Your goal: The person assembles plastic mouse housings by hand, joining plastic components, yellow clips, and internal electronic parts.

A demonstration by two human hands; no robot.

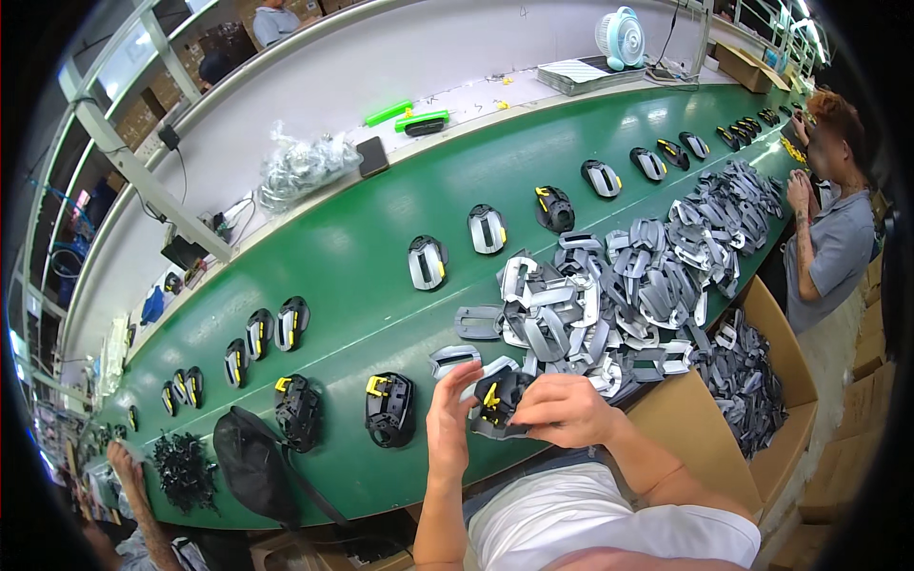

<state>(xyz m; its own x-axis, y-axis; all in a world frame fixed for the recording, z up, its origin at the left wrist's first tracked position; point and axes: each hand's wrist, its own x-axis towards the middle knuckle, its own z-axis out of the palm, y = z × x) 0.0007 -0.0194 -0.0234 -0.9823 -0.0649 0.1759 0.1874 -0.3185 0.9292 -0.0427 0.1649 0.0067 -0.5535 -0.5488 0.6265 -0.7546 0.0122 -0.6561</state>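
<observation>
A black shell (pixel 506 390) (long axis perhaps fore-and-aft) is pinched by the right hand (pixel 571 411), flanked leftward by the left hand (pixel 447 414), fingers spread.

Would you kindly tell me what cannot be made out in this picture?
All in the head view:
Black housing: underside faces away from the camera.
Its right edge: partly covered by the right hand.
Small black parts: heaped, individual shapes too small.
Co-worker at lower left: partly cut off by dark rim.
</observation>
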